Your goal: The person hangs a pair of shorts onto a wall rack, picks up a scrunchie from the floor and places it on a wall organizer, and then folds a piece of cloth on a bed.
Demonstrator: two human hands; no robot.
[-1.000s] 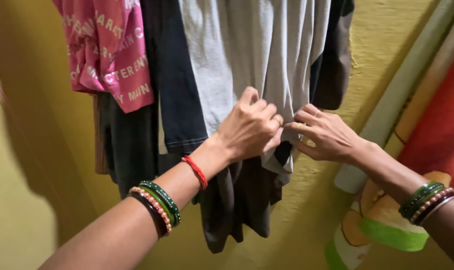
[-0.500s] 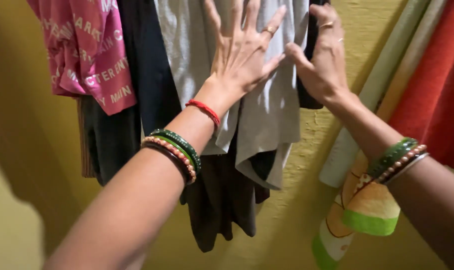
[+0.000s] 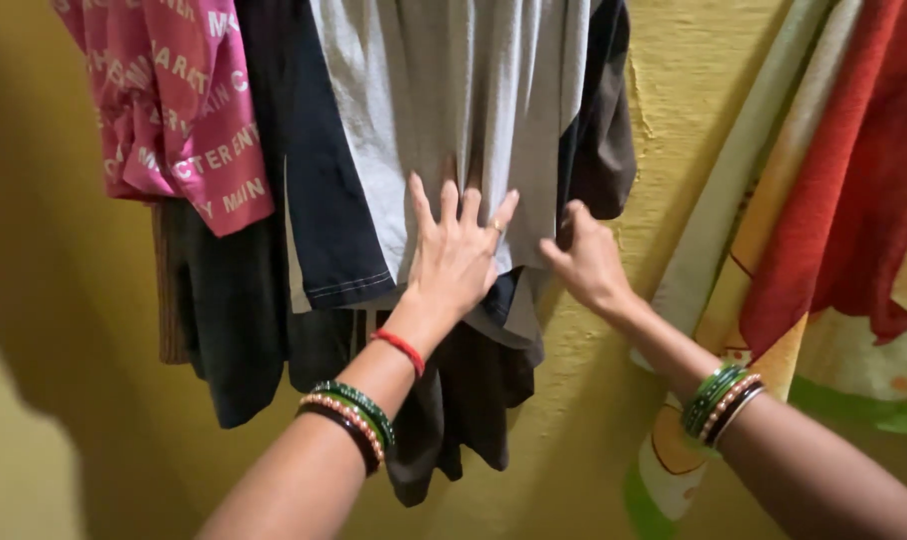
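A grey garment [image 3: 454, 110] hangs against a yellow wall among other clothes. My left hand [image 3: 456, 250] lies flat on its lower part, fingers spread, holding nothing. My right hand [image 3: 586, 262] is beside the grey garment's right lower edge, against a dark brown garment [image 3: 604, 140]; its fingertips are hidden, so its hold is unclear. Both wrists carry green and pink bangles; a red thread circles my left wrist.
A pink printed garment [image 3: 174, 110] hangs at the left, a dark navy one [image 3: 314, 170] beside the grey. More dark clothes [image 3: 474, 410] hang below. A red, orange and green patterned cloth [image 3: 824, 220] drapes at the right. The yellow wall [image 3: 64, 330] is behind.
Both hands went from pinching the grey garment's lower edge up onto its front, then slid back down. The left hand is flat near the hem; the right has moved to the garment's edge.
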